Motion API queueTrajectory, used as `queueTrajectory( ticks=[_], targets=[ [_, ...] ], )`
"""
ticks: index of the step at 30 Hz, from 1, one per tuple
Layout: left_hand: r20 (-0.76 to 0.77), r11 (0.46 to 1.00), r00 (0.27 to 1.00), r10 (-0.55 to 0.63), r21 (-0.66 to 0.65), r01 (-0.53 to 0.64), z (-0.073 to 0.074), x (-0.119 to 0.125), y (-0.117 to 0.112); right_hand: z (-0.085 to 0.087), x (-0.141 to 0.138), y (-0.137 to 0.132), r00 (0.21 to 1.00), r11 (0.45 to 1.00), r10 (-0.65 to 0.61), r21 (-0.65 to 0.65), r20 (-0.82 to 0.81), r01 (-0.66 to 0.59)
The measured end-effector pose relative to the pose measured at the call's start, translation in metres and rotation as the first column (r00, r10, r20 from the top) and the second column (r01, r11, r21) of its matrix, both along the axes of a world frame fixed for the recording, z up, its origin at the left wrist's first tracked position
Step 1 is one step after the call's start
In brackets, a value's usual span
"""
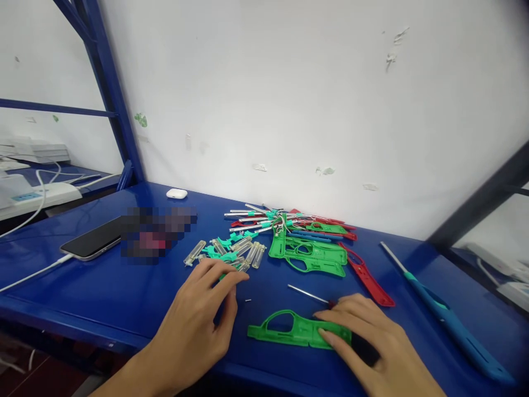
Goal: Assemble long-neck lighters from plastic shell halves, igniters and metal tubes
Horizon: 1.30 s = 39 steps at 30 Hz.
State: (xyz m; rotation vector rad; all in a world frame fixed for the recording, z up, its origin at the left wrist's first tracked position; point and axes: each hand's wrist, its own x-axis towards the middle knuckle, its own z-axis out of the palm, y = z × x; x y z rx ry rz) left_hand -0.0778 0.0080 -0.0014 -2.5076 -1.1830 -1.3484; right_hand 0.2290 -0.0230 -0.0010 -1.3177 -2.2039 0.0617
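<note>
Over the near edge of a pile of clear fuel tubes (256,255) and teal plastic parts (225,256) is my left hand (198,325). Its fingers are bent and apart from the thumb, with nothing plainly held. My right hand (367,336) grips the right end of a green lighter shell half (285,333), which lies hollow side up on the table. A screwdriver (308,293) points left from beneath the right fingers; its handle is mostly hidden. Between the hands lies a tiny metal piece (248,300).
Behind are stacked green shell halves (316,256), a red shell half (367,278) and metal lighter tubes (248,223). A blue long lighter (450,325) lies right. Left are a phone (97,237) with a cable and a white earphone case (177,193). A white wall (289,99) stands behind.
</note>
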Motion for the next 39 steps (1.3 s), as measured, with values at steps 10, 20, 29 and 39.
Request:
queueTrajectory(
  ticks=[10, 20, 29, 39],
  targets=[
    [-0.095, 0.985, 0.99, -0.1, -0.15, 0.085, -0.003, 0.001, 0.001, -0.01, 0.009, 0.002, 0.997, 0.994, -0.066, 0.089, -0.041, 0.069],
    [-0.09, 0.983, 0.988, -0.125, -0.143, 0.111, -0.002, 0.001, 0.002, -0.016, 0.013, 0.004, 0.988, 0.983, -0.151, 0.098, -0.037, 0.154],
    [-0.126, 0.959, 0.955, -0.268, -0.129, 0.252, 0.009, 0.001, -0.008, -0.029, 0.014, 0.008, 0.97, 0.979, -0.202, 0.02, 0.134, 0.201],
    [-0.246, 0.929, 0.901, -0.356, -0.2, 0.312, 0.013, 0.0, -0.011, -0.035, 0.014, 0.012, 0.95, 0.965, -0.261, 0.041, 0.174, 0.258]
  ],
)
